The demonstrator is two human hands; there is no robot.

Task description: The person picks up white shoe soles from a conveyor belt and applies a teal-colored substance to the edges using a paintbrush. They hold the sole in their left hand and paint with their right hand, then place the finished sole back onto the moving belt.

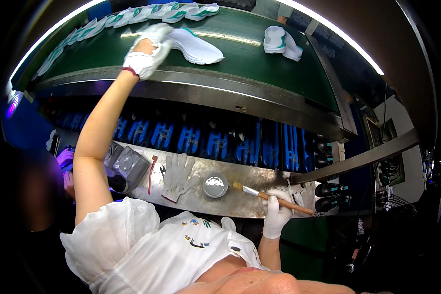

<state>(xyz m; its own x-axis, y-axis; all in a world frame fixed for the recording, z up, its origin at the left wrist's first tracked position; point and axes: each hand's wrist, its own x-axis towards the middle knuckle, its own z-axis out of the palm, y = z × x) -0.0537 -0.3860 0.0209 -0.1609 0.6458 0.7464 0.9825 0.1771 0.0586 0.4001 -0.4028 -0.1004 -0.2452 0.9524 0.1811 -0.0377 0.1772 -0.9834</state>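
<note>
1. The person's left hand [147, 51], in a white glove, reaches far up onto the green belt [259, 59]. Its fingers are bent down on a white shoe sole [193, 46] with a green edge, and the glove hides the end of the sole.
2. The right hand [278, 211], also in a white glove, is low by the metal shelf [230, 203]. It is closed tight around the wooden handle of a brush [267, 196].
3. The brush hairs point left, just beside a small round tin [215, 185] with something pale inside.
4. A spare pair of grey gloves [178, 175] lies flat on the shelf, near the tin. A thin red stick [152, 174] lies to their left, next to a grey box [125, 164].
5. More white and green soles [281, 41] sit on the belt – one pile to the right, and a long row [147, 13] along the far edge.
6. Under the belt, blue shapes [220, 142] glow in the dark – it is hard to tell what they are.
7. The left side is blurry, and the corners are black.
</note>
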